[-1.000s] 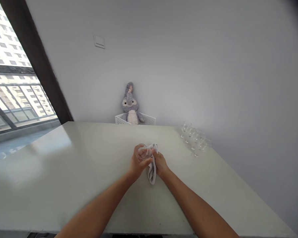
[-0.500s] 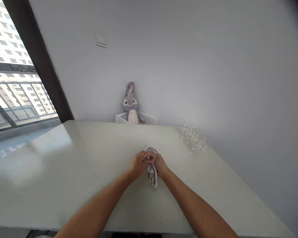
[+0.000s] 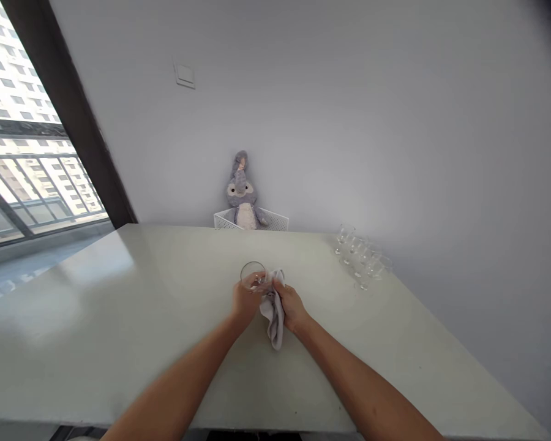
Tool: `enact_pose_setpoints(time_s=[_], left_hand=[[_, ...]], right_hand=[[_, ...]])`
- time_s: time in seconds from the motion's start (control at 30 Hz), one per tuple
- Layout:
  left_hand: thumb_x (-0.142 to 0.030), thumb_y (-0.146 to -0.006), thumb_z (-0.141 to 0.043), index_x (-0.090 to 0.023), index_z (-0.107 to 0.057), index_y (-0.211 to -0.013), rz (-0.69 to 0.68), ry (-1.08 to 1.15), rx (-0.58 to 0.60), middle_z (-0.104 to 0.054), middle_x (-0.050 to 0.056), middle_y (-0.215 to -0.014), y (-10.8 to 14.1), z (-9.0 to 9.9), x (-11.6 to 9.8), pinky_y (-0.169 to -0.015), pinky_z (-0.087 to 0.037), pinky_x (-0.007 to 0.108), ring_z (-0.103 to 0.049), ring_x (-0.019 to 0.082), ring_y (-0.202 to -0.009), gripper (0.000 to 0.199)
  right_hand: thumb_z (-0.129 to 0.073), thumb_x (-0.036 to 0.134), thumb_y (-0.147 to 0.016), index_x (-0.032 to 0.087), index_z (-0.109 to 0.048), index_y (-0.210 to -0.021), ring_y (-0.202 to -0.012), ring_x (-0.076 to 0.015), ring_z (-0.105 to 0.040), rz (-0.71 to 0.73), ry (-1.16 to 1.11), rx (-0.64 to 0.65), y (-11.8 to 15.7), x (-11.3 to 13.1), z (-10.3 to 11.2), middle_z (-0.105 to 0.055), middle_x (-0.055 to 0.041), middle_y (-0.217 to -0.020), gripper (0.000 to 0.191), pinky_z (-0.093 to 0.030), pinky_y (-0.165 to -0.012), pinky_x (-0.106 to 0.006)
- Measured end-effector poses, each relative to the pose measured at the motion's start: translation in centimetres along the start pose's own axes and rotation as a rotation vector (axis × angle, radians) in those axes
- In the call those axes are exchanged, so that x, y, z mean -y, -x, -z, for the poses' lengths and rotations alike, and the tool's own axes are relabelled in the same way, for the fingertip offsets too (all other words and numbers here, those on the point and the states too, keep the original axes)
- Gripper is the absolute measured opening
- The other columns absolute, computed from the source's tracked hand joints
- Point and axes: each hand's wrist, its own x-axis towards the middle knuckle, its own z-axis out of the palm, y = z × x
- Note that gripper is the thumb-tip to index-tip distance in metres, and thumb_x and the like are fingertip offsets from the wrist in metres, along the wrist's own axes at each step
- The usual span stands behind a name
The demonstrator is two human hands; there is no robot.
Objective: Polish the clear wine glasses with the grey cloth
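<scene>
My left hand (image 3: 245, 301) is closed around a clear stemmed glass (image 3: 253, 277), whose round rim faces up toward me. Just to its right, my right hand (image 3: 292, 306) grips a pale grey cloth (image 3: 274, 315). The cloth hangs down from between the two hands, its lower end loose above the table. The glass's stem and base are mostly hidden by the left fingers.
Several clear stemmed glasses (image 3: 360, 254) stand grouped at the back right of the pale table (image 3: 174, 282), close to the wall. Beyond the far edge, a grey plush toy (image 3: 245, 202) sits in a white perforated basket (image 3: 275, 220). A window (image 3: 32, 153) is at the left.
The glass has moved left, together with my left hand, away from the cloth. My right hand keeps the cloth, which now shows more of its length between the hands.
</scene>
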Motion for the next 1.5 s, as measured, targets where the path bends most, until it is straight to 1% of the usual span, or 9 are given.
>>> enact_pose_setpoints(time_s=[0.17, 0.33, 0.43, 0.57, 0.67, 0.93, 1.13, 1.3, 1.5], left_hand=[[-0.032, -0.069, -0.058, -0.019, -0.066, -0.081, 0.161, 0.099, -0.043, -0.067, 0.002, -0.079, -0.8, 0.9, -0.4, -0.063, -0.043, 0.025, -0.059, 0.015, -0.072, 0.02], [-0.032, -0.066, -0.06, -0.017, -0.065, -0.08, 0.261, 0.261, -0.047, -0.067, 0.004, -0.08, -1.0, 0.7, -0.4, -0.069, -0.045, 0.027, -0.06, 0.016, -0.074, 0.021], [-0.029, -0.065, -0.061, -0.017, -0.064, -0.075, 0.211, 0.266, 0.026, -0.066, 0.003, -0.076, -0.5, -0.2, -0.4, -0.067, -0.045, 0.026, -0.06, 0.015, -0.071, 0.016], [-0.024, -0.064, -0.06, -0.017, -0.061, -0.076, 0.113, 0.29, 0.153, -0.065, 0.003, -0.075, 0.2, -1.3, 0.1, -0.066, -0.045, 0.025, -0.059, 0.014, -0.069, 0.014], [-0.023, -0.065, -0.06, -0.016, -0.061, -0.081, 0.044, 0.3, 0.183, -0.064, 0.004, -0.079, 0.3, -1.6, 0.8, -0.07, -0.046, 0.027, -0.059, 0.015, -0.074, 0.017], [-0.026, -0.068, -0.06, -0.016, -0.064, -0.083, -0.064, 0.247, 0.21, -0.063, 0.006, -0.083, 0.1, -1.8, 2.2, -0.075, -0.046, 0.029, -0.058, 0.017, -0.079, 0.018], [-0.027, -0.068, -0.06, -0.017, -0.065, -0.079, -0.065, 0.244, 0.212, -0.064, 0.006, -0.082, 0.1, -1.3, 1.2, -0.075, -0.045, 0.03, -0.058, 0.017, -0.078, 0.016], [-0.027, -0.066, -0.061, -0.017, -0.064, -0.077, -0.033, 0.269, 0.168, -0.064, 0.007, -0.08, 0.3, -1.2, 0.6, -0.072, -0.046, 0.029, -0.059, 0.018, -0.075, 0.015], [-0.028, -0.071, -0.057, -0.016, -0.065, -0.081, -0.092, 0.176, 0.14, -0.066, 0.008, -0.083, 0.4, -1.2, 0.8, -0.073, -0.046, 0.03, -0.06, 0.018, -0.076, 0.018]], right_hand=[[-0.063, 0.05, -0.063, 0.013, -0.06, -0.07, -0.044, -0.0114, -0.046, -0.054, -0.015, -0.008, 0.0, -0.3, 0.0, -0.056, 0.0005, -0.049, 0.037, -0.036, -0.045, -0.024], [-0.061, 0.05, -0.066, 0.013, -0.062, -0.079, -0.054, -0.0143, -0.053, 0.001, -0.063, 0.065, 0.0, -0.5, 0.0, -0.061, -0.0019, -0.057, 0.039, -0.04, -0.052, -0.025], [-0.062, 0.048, -0.066, 0.015, -0.062, -0.083, -0.062, -0.0161, -0.057, 0.032, -0.103, 0.102, -0.1, -0.3, 0.2, -0.064, -0.0025, -0.062, 0.037, -0.041, -0.056, -0.025], [-0.066, 0.044, -0.063, 0.016, -0.063, -0.078, -0.063, -0.0172, -0.059, 0.013, -0.127, 0.057, -0.4, 0.0, 0.5, -0.064, -0.0024, -0.06, 0.032, -0.043, -0.058, -0.026], [-0.067, 0.042, -0.062, 0.016, -0.062, -0.073, -0.062, -0.0175, -0.059, -0.013, -0.155, 0.044, -0.6, -0.1, 0.8, -0.063, -0.0023, -0.058, 0.029, -0.043, -0.058, -0.027], [-0.067, 0.039, -0.062, 0.015, -0.063, -0.078, -0.066, -0.018, -0.06, -0.023, -0.164, 0.033, -0.8, -0.2, 0.9, -0.065, -0.0034, -0.064, 0.029, -0.044, -0.059, -0.027], [-0.065, 0.039, -0.064, 0.016, -0.063, -0.075, -0.062, -0.0179, -0.06, -0.049, -0.162, 0.036, -0.9, -0.3, 1.0, -0.064, -0.0033, -0.059, 0.025, -0.045, -0.055, -0.027], [-0.061, 0.045, -0.066, 0.016, -0.061, -0.072, -0.062, -0.0183, -0.06, -0.093, -0.162, 0.043, -0.9, -0.1, 0.8, -0.063, -0.0045, -0.058, 0.03, -0.045, -0.054, -0.027], [-0.065, 0.041, -0.063, 0.014, -0.061, -0.077, -0.066, -0.0185, -0.06, -0.042, -0.171, 0.082, -0.8, -0.2, 0.8, -0.065, -0.0051, -0.064, 0.03, -0.046, -0.058, -0.028]])
